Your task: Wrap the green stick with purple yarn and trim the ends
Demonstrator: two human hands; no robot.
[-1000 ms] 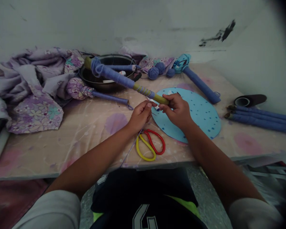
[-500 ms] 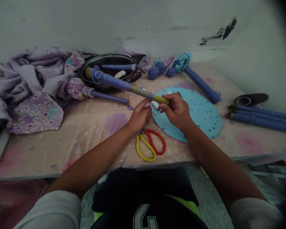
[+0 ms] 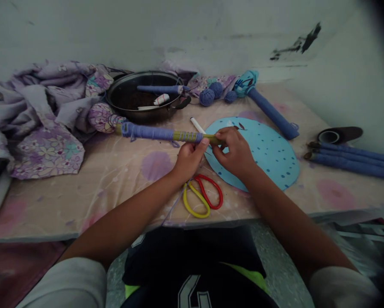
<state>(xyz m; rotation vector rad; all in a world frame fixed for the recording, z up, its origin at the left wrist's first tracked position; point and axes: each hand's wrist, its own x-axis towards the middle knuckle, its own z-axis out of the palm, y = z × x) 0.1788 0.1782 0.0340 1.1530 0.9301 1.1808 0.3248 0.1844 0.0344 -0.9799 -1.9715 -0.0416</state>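
My right hand (image 3: 235, 152) pinches the bare end of a yellow-green stick (image 3: 166, 134) that is mostly wound in blue-purple yarn. The stick lies nearly level, pointing left just above the table. My left hand (image 3: 188, 157) sits right beside it, thumb on the stick, pinching a thin strand of purple yarn (image 3: 174, 205) that trails down over the table edge. Red and yellow scissors (image 3: 202, 196) lie just below both hands. A round light-blue dotted sheet (image 3: 269, 149) lies under my right hand.
A dark metal pan (image 3: 147, 96) with a wrapped stick inside stands behind. Floral purple cloth (image 3: 44, 115) is heaped at left. Yarn balls (image 3: 211, 94), a white marker (image 3: 197, 125), a long wrapped stick (image 3: 269, 112), further wrapped sticks (image 3: 352, 160) and a tape roll (image 3: 335, 134) lie around.
The stick's far end has swung down and left, from over the pan to nearly level above the table. Both hands stayed on its near end, shifting slightly lower.
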